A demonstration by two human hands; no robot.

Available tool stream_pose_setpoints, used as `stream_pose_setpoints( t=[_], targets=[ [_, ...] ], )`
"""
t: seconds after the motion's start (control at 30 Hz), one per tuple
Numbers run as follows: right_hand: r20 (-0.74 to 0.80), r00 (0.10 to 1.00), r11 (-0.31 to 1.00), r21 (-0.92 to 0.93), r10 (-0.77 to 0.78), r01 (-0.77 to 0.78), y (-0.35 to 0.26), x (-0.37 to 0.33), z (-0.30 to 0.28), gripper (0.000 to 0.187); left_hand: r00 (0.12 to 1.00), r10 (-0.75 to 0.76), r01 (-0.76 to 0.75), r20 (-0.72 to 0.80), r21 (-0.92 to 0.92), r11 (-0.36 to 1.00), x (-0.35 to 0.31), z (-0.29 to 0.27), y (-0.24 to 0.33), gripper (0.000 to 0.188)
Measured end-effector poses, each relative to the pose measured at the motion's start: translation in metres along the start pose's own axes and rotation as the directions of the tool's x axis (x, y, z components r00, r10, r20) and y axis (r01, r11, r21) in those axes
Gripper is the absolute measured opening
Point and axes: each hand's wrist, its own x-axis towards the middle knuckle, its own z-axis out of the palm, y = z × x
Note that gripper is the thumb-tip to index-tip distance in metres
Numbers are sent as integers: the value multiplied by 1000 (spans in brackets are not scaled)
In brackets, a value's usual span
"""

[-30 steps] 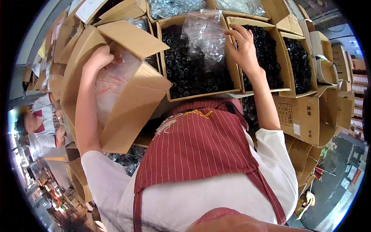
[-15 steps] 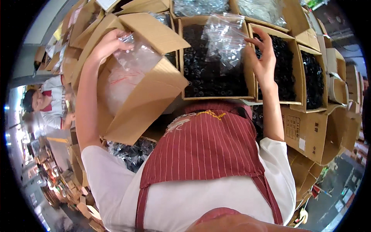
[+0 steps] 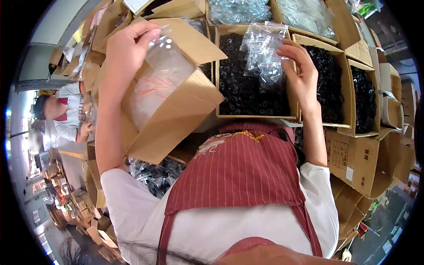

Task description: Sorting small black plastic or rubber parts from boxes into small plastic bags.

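Observation:
High on the left, my left hand (image 3: 128,46) pinches the top of a small clear plastic bag (image 3: 162,49) with a few round white pieces inside. The bag hangs over an open cardboard box (image 3: 176,119) holding a large clear plastic bag (image 3: 154,90) with red lines on it. My right hand (image 3: 302,66) is curved, fingers apart, beside the right edge of several small clear zip bags (image 3: 263,48); whether its fingertips touch them I cannot tell. Those bags lie over a carton of small black ring-like parts (image 3: 254,104).
More cartons of black parts (image 3: 329,95) stand to the right. Cartons of clear plastic bags (image 3: 240,9) are behind. Below the left box lie shiny clear packets with dark contents (image 3: 159,176). A co-worker (image 3: 68,110) is at the far left.
My left hand has lifted and turned, holding up the small bag with white pieces. My right hand's fingers have drawn closer together beside the zip bags. The whole view has shifted slightly.

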Motion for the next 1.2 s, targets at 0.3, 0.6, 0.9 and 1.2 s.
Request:
stream_pose_setpoints(
  t=[0.3,0.6,0.9,1.2],
  targets=[
    [111,993,975,216,29,-53,-45,-4,9,39,950,293,-218,106,-447,868,-36,63,67,16],
    [180,911,918,217,-372,332,-73,-15,-3,43,855,493,-454,161,-224,862,-58,110,78,32],
    [525,838,979,-38,-151,200,-51,-38,4,56,813,562,-551,155,-111,827,-60,118,72,52],
    [388,888,959,229,-246,165,-47,-34,13,39,781,592,-592,198,-64,803,-52,132,48,39]
  ],
)
